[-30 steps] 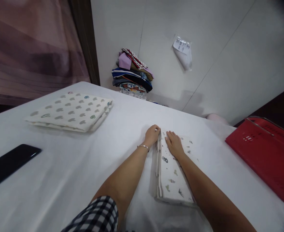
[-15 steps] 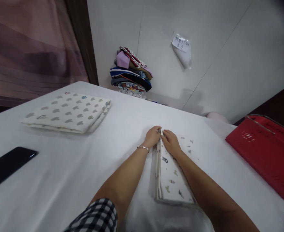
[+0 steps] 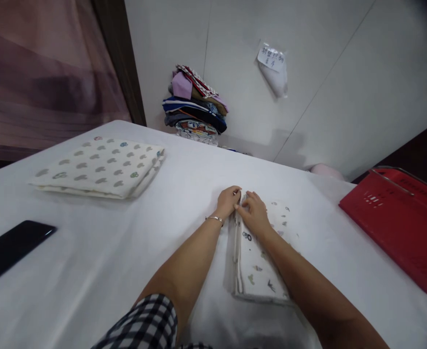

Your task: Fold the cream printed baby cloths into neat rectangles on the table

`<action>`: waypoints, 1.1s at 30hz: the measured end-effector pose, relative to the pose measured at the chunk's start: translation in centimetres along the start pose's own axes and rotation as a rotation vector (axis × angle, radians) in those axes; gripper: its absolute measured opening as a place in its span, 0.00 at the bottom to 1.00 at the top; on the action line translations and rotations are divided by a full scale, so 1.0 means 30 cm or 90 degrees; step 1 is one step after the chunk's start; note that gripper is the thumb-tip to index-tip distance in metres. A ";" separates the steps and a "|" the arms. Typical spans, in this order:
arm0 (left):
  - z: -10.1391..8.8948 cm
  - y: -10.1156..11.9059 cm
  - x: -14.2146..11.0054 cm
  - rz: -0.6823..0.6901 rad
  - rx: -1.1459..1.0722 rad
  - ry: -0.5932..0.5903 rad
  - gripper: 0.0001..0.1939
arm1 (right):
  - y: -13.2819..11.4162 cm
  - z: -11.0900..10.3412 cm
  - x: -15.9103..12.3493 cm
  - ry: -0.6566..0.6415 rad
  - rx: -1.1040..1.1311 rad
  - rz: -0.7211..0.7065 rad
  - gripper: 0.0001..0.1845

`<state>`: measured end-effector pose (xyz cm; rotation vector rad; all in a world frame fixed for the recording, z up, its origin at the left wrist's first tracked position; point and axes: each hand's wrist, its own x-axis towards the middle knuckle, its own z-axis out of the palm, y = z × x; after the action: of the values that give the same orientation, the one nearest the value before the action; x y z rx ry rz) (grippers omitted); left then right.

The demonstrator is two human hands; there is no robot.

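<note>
The folded white cloth with small scattered prints (image 3: pixel 262 278) lies on the white-covered table (image 3: pixel 126 247), right of the middle, its long side running from near to far. Several layers show along its left edge, so much of it appears already folded. A thinner-looking printed part reaches out to the right, past the right forearm; whether it belongs to the same piece cannot be told. The far left corner is not yet free of the hands, and the stacked left edges look slightly uneven.

The left hand (image 3: pixel 228 201) has its fingers curled in a pinch on that far corner. The right hand (image 3: pixel 255 213) is bent over the cloth just beside it, thumb towards the left edge; whether it grips a layer cannot be told.

On the far left lies a folded cloth with grey mouse-head prints (image 3: pixel 100 167), its layers somewhat loose at the right edge. Nearer, at the left, is a flat glossy black slab (image 3: pixel 13 247). A red perforated basket (image 3: pixel 399 223) sits at the right. Beyond the far edge is a stack of folded fabrics (image 3: pixel 195 104).

Further right, a clear plastic bag (image 3: pixel 279 85) carries a white paper label (image 3: pixel 271 58) handwritten in Chinese characters, too blurred to read reliably. No brand can be made out.
</note>
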<state>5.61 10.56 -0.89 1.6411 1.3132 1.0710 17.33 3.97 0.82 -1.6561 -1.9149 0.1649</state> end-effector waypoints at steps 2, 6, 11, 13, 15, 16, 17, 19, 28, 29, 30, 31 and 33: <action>0.000 0.000 0.002 0.004 -0.004 0.007 0.12 | -0.002 0.001 -0.005 -0.009 0.019 0.017 0.13; -0.001 0.004 0.001 0.004 -0.024 0.011 0.10 | -0.016 -0.013 -0.029 -0.035 0.007 0.036 0.12; 0.004 0.004 0.000 0.003 -0.049 0.018 0.09 | -0.032 -0.030 -0.050 -0.088 -0.053 0.081 0.08; 0.007 0.003 0.002 0.002 -0.067 0.013 0.10 | -0.025 -0.030 -0.046 -0.095 -0.048 0.086 0.04; 0.008 0.002 0.004 -0.012 -0.073 0.005 0.12 | -0.013 -0.026 -0.039 -0.087 -0.023 0.092 0.05; 0.009 0.002 0.005 -0.021 -0.071 -0.002 0.13 | -0.006 -0.024 -0.037 -0.078 -0.005 0.097 0.06; 0.009 0.002 0.006 -0.030 -0.066 -0.012 0.15 | 0.001 -0.022 -0.036 -0.067 0.015 0.101 0.06; 0.010 0.000 0.008 -0.045 -0.057 -0.032 0.17 | 0.010 -0.020 -0.037 -0.042 0.049 0.101 0.06; 0.014 0.003 0.013 -0.069 -0.077 -0.007 0.18 | 0.035 0.005 -0.056 -0.019 0.085 0.106 0.06; 0.013 0.005 0.013 -0.071 -0.082 -0.005 0.18 | 0.038 0.010 -0.057 -0.017 0.086 0.105 0.07; 0.012 0.006 0.013 -0.075 -0.085 -0.004 0.18 | 0.040 0.015 -0.058 -0.013 0.088 0.105 0.08; 0.012 0.005 0.013 -0.078 -0.087 -0.004 0.18 | 0.041 0.017 -0.059 -0.011 0.093 0.106 0.09; 0.012 0.001 0.014 -0.080 -0.093 -0.002 0.19 | 0.041 0.017 -0.061 -0.010 0.109 0.112 0.12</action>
<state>5.99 10.93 -0.93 1.4338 1.2875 1.0620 18.22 2.67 -0.82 -1.7084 -1.7135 0.4005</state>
